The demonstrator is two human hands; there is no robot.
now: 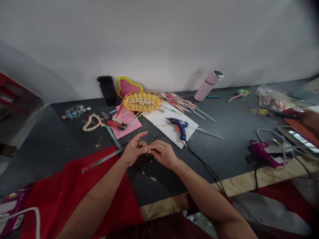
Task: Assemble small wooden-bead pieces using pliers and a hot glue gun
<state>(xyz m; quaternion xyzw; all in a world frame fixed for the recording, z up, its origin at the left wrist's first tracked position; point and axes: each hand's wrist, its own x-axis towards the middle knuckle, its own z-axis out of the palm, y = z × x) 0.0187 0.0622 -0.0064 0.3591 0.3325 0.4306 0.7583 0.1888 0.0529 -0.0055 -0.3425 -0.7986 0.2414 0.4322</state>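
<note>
My left hand (134,151) and my right hand (163,152) meet over the dark table, fingertips touching. Between them a small pale wooden-looking piece (149,149) is pinched; fingers cover most of it. The left index finger points outward while the thumb presses on the piece. My right thumb and fingers close on its other side. Beyond the hands, a yellow basket (127,105) holds many small pale pieces. A blue glue gun (182,127) lies on a white board (159,120). To the left are red-handled pliers (116,124) and a pale beaded-looking loop (92,123).
A pink bottle (206,88) and a phone (108,89) stand near the wall. Sticks (179,103) lie behind the board. A red cloth (82,192) covers the near left. At right are a purple power strip (269,154), cables and another person's hand (310,119).
</note>
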